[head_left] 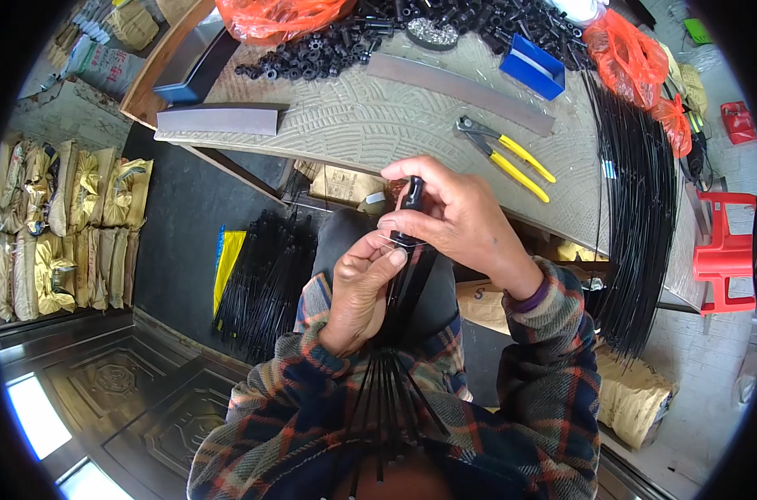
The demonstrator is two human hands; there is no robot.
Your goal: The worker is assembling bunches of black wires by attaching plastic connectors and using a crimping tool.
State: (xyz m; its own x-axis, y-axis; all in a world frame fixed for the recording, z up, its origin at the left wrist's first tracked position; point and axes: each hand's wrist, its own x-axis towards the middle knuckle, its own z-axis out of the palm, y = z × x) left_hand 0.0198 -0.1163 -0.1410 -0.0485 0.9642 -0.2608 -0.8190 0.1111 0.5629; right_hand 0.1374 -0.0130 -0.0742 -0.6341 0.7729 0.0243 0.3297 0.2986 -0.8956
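Note:
Above my lap, between both hands, stands a glossy black tubular piece [412, 193]. Thin black rods [387, 377] spread from below it toward my body, much like umbrella ribs. My right hand [460, 215] is closed round the tubular piece, with thumb and forefinger at its sides. Just lower, my left hand [363, 283] pinches a thin pale wire [405, 239] at the base of the piece. The wire runs across the joint between piece and rods. The palm side of each hand hides part of the rods.
Ahead, a worktable [328, 125] bears yellow-handled pincers [512, 158], a blue box [532, 67], metal strips and a heap of black tubular parts [312, 54]. Long black rods [637, 200] overhang its right side. Bundled black rods [266, 283] stand left; a red stool [724, 250] is right.

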